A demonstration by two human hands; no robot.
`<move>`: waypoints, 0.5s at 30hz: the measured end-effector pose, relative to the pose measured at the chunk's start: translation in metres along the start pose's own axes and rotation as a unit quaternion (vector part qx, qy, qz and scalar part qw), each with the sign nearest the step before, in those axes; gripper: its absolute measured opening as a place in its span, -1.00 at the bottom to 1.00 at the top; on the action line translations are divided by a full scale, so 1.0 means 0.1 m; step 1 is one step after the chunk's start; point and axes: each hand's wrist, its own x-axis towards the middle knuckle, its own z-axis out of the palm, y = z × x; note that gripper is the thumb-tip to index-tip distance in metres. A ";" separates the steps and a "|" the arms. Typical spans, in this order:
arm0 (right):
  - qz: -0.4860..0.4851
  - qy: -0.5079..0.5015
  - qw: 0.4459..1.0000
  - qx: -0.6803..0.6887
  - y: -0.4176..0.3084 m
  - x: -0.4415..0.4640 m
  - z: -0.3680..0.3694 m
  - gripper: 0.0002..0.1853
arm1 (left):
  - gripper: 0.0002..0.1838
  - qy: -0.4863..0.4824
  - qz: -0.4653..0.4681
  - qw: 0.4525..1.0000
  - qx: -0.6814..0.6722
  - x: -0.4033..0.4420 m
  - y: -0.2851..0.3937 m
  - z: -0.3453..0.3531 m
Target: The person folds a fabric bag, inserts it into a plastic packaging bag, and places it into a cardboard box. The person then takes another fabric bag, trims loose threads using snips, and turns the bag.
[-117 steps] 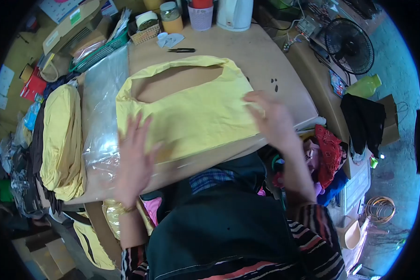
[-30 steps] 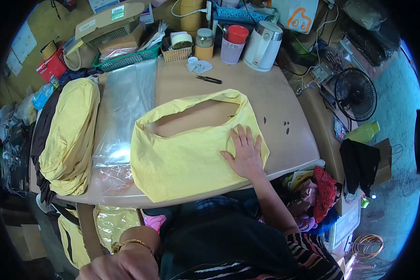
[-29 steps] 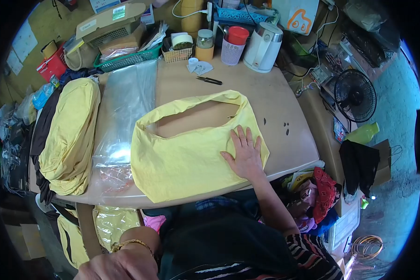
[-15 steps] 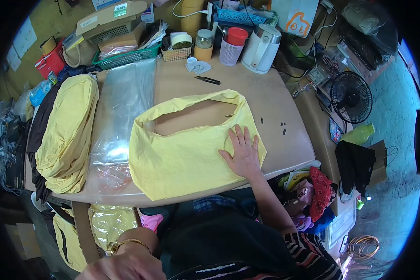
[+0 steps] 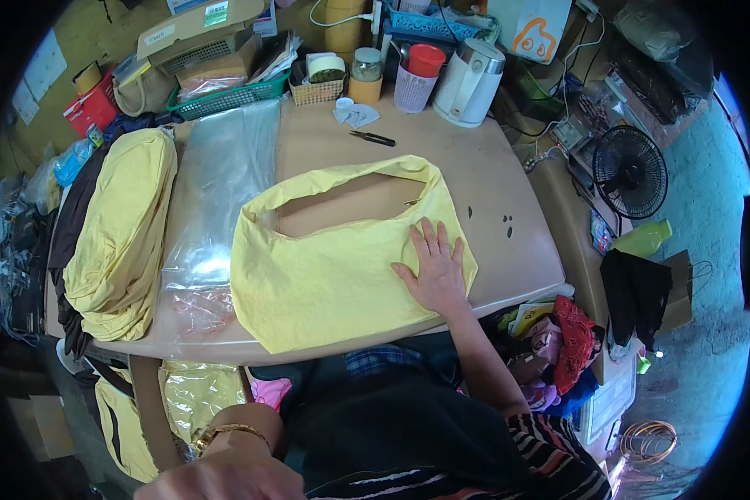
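A yellow cloth shoulder bag (image 5: 325, 283) lies flat on the table, its wide strap looped toward the far side. My right hand (image 5: 435, 271) rests palm down on the bag's right part, fingers spread, gripping nothing. Close to the camera at the bottom edge is my left hand (image 5: 225, 479), with a gold bracelet at the wrist. Its fingers are cut off by the frame, so whatever they may hold is hidden. Left of the bag are clear plastic sleeves (image 5: 225, 192) and a pile of folded yellow cloth (image 5: 125, 233).
Small black-handled snips (image 5: 372, 137) lie beyond the bag. Along the back stand a green basket (image 5: 229, 100), a jar (image 5: 365, 77), a pink cup (image 5: 414, 89) and a white kettle (image 5: 468, 83). A black fan (image 5: 629, 172) is at right. Below the table's front edge sits an open carton (image 5: 146, 408).
The view has shifted very slightly. My right hand stays flat on the bag, and my left hand remains low by the camera.
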 end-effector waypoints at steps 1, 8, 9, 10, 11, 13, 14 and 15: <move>-0.001 0.002 1.000 0.002 0.01 0.00 0.00 -0.20 | -0.72 -0.020 0.032 0.998 0.057 -0.03 0.01 -0.04; -0.012 0.008 1.000 0.007 0.00 -0.01 0.00 -0.21 | -0.77 0.093 0.168 0.828 0.527 -0.07 0.24 0.11; -0.011 0.011 1.000 0.012 -0.01 -0.02 0.00 -0.21 | -0.77 0.049 0.130 0.817 0.560 -0.06 0.32 0.12; -0.010 0.016 1.000 0.015 -0.01 0.00 -0.01 -0.22 | -0.72 0.002 0.094 0.801 0.591 -0.05 0.40 0.14; -0.016 0.013 1.000 0.014 -0.01 0.01 0.00 -0.22 | -0.65 -0.047 0.060 0.782 0.619 -0.04 0.48 0.15; -0.013 0.021 1.000 0.006 0.00 0.01 0.01 -0.22 | -0.63 0.085 0.225 0.670 0.703 -0.03 0.33 0.20; -0.014 0.020 1.000 0.008 0.00 0.02 0.00 -0.22 | -0.62 0.103 0.257 0.625 0.730 0.00 0.36 0.21; -0.015 0.023 1.000 0.007 0.01 0.03 0.00 -0.23 | -0.60 0.124 0.287 0.578 0.754 0.04 0.39 0.23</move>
